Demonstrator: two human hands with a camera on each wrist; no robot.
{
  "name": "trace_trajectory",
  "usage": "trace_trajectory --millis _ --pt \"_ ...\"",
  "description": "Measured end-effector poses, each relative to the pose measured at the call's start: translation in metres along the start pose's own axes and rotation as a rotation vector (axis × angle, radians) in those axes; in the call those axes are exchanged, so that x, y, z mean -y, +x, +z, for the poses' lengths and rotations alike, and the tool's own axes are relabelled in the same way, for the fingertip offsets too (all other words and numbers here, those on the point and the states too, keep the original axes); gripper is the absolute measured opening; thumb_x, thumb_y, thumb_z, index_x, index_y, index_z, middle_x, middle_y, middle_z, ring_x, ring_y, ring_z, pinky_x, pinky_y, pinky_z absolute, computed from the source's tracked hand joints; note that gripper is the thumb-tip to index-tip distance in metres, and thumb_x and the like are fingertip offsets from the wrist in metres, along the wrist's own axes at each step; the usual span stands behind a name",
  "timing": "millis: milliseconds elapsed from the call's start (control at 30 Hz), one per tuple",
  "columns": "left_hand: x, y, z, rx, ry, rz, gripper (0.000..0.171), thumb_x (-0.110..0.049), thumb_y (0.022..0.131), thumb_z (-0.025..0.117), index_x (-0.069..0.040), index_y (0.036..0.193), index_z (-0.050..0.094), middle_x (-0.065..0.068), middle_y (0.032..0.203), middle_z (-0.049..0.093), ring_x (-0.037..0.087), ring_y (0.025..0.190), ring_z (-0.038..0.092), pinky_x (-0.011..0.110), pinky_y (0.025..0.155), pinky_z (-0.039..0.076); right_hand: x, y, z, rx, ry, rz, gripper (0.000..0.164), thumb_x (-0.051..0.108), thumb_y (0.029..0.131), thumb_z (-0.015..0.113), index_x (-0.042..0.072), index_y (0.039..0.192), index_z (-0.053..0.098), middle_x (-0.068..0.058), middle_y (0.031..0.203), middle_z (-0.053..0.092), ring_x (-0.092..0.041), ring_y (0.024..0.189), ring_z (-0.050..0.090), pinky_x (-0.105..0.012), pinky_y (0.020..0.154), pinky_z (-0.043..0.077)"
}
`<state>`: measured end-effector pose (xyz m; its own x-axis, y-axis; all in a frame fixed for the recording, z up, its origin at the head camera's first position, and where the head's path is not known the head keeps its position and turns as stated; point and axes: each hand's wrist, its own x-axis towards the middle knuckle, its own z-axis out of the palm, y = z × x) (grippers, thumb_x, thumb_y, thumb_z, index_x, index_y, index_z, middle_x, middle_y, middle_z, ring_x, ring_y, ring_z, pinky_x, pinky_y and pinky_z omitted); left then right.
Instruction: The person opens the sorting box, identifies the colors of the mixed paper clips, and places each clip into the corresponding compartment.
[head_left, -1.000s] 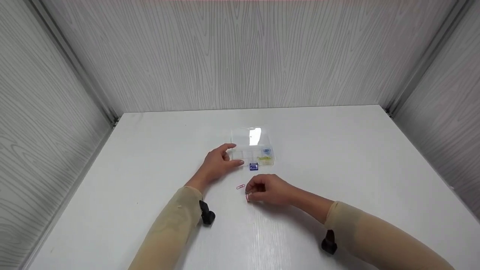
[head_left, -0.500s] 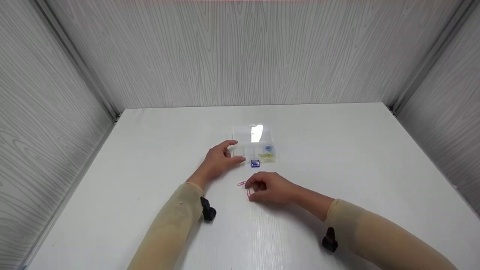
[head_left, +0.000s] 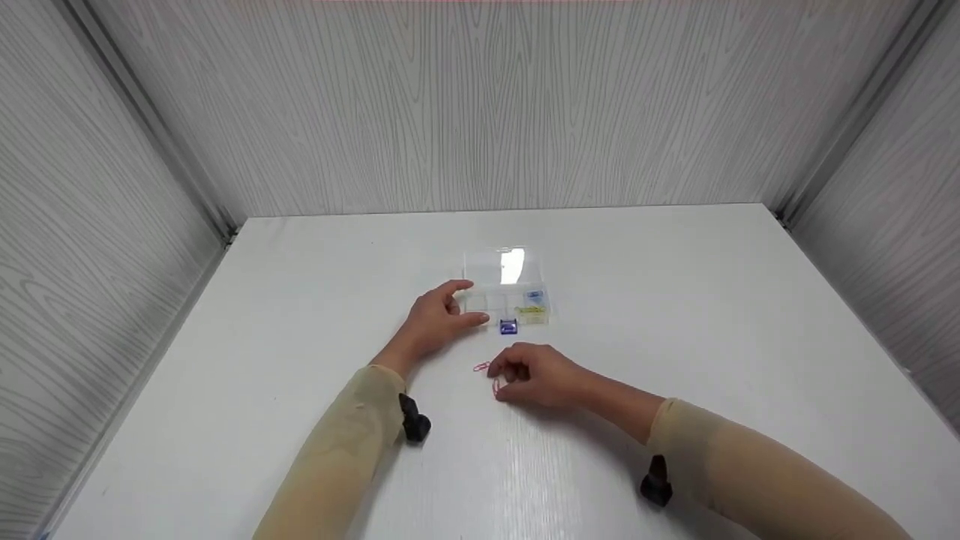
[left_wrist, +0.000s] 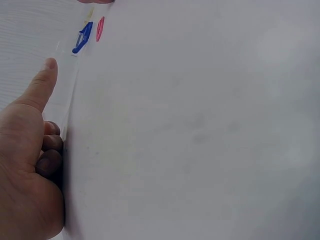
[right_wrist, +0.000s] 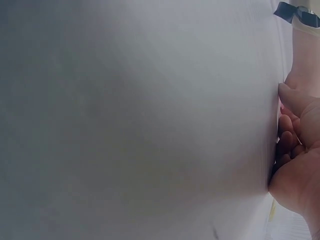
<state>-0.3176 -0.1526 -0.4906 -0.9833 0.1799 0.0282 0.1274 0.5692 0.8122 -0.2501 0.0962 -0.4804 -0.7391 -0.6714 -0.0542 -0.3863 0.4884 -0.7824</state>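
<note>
A clear compartment box [head_left: 496, 302] stands with its lid [head_left: 484, 266] tipped back. My left hand [head_left: 433, 322] grips its left side, thumb at the front wall and index finger at the back corner. Below the box my right hand [head_left: 541, 375] rests on the table, thumb and index fingertips parted around a red paper clip [head_left: 496, 388]; the thumb tip is at the clip's near end. Another red paper clip [head_left: 481, 367] lies just left of the index fingertip. In the left wrist view, the thumb [left_wrist: 42, 85] is straight and other fingers are curled.
Yellow paper clips [head_left: 531, 310] lie in the box's front right compartment, blue ones [head_left: 534, 294] behind them. A blue latch [head_left: 508, 327] sits at the box's front edge. The white table [head_left: 675, 300] is bounded by grey wood-grain panels [head_left: 480, 112].
My right index fingertip has moved away from the thumb, widening the gap around the red paper clip. The left hand keeps its place at the box; the head view has shifted slightly.
</note>
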Motion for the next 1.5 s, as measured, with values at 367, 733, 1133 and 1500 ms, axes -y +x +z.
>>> trace_trajectory --millis 367,733,1133,1500 --pt "-0.001 0.001 -0.0014 0.002 -0.016 0.009 0.074 -0.044 0.088 0.087 -0.018 0.152 0.058 -0.002 0.08 0.051 0.013 0.071 0.045 0.033 0.072 0.041 0.0015 0.0005 -0.0038 0.016 -0.016 -0.017 0.013 0.022 0.097 0.082 0.019 0.109 0.078 0.006 0.089 0.063 -0.014 0.086 0.056 -0.028 0.076 0.047" --pt "-0.002 0.0015 -0.0015 0.002 -0.006 0.009 0.074 -0.044 0.088 0.088 -0.019 0.151 0.058 -0.002 0.08 0.05 0.014 0.072 0.046 0.032 0.073 0.041 0.0003 0.0004 -0.0046 0.02 -0.04 -0.088 0.006 0.014 0.098 0.079 0.015 0.105 0.08 0.008 0.092 0.065 -0.011 0.086 0.055 -0.025 0.076 0.045" --pt "0.001 0.003 -0.0009 -0.003 -0.004 -0.001 0.073 -0.044 0.088 0.088 -0.02 0.15 0.059 -0.002 0.081 0.052 0.013 0.072 0.046 0.032 0.072 0.041 -0.0015 0.0034 -0.0061 0.078 -0.054 -0.116 0.011 0.013 0.098 0.078 0.02 0.105 0.084 0.009 0.096 0.064 -0.012 0.092 0.056 -0.029 0.083 0.047" --pt "-0.0003 0.0 0.0 0.007 -0.011 0.002 0.074 -0.043 0.089 0.087 -0.019 0.152 0.057 -0.001 0.082 0.051 0.014 0.074 0.046 0.033 0.074 0.041 -0.0009 0.0021 -0.0052 0.075 -0.064 -0.109 0.01 0.015 0.101 0.074 0.019 0.101 0.083 0.009 0.097 0.066 -0.012 0.095 0.057 -0.03 0.087 0.047"
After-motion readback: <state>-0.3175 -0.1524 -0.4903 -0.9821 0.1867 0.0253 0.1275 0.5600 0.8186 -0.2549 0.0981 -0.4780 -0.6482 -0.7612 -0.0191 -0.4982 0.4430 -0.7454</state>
